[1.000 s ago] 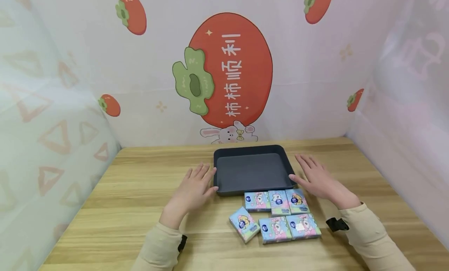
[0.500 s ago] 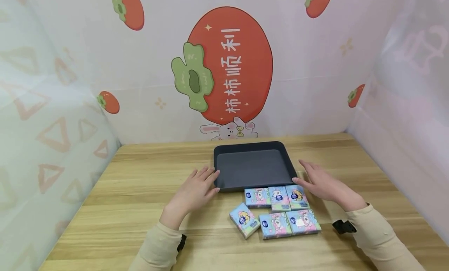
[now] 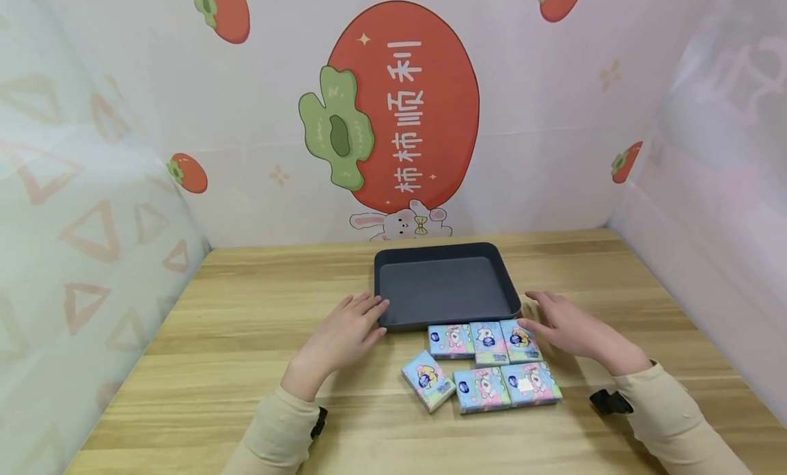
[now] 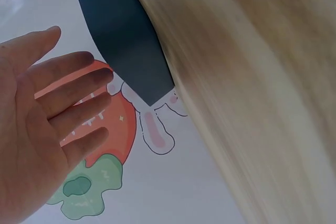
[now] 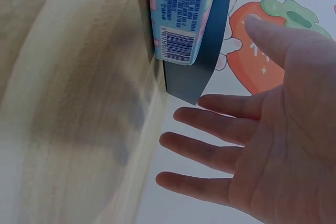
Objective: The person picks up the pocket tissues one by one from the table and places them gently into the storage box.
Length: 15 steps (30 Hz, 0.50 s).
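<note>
Fingers (image 4: 68, 65) on the left hand (image 3: 344, 331) are straight and a little spread, and they hold nothing. The right hand (image 3: 568, 328) holds nothing too, with its thumb apart and its fingers stretched out with gaps between them.

Between the hands sits a dark grey, smooth, box-shaped tray (image 3: 443, 287) with low sides, flat on a light brown wooden bench (image 3: 277, 270). Its long side runs from left to right, so each hand has a short end next to it. The left fingertips show over the left end, close to the near corner (I cannot tell if they touch). The right hand is just outside the right end.

Six small flat blue-and-pink packs with cartoon animals (image 3: 482, 391) lie on the person's side of the tray. Three make a row by its near edge, two lie side by side closer to the person, and one is turned at a slant (image 3: 428, 381). The left hand is nearer to the slanted one. The right thumb shows over the right pack of the row, maybe just above it.
</note>
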Available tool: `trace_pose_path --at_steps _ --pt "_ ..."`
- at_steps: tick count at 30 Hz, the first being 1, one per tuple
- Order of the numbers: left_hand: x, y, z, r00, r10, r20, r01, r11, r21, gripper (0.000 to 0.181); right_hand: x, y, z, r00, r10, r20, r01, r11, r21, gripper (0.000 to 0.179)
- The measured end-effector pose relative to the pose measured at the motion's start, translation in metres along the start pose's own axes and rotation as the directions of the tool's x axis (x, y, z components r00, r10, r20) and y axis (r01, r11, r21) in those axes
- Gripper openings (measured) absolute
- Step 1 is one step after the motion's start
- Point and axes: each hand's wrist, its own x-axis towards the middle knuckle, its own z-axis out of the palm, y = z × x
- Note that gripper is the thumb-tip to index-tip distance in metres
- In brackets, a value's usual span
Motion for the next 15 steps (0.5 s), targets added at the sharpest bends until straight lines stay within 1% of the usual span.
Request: trace_pose_path --at_steps 6,15 --pt "0.001 0.005 -0.002 0.999 0.012 0.030 -0.012 1.000 -0.001 0.045 -0.002 0.000 0.000 1.000 -0.005 0.004 0.005 1.000 -0.009 0.076" --pt "0.001 0.013 -0.001 0.999 0.024 0.038 -0.025 0.999 0.029 0.041 -0.004 0.002 0.001 0.999 -0.028 0.016 0.029 1.000 -0.009 0.072"
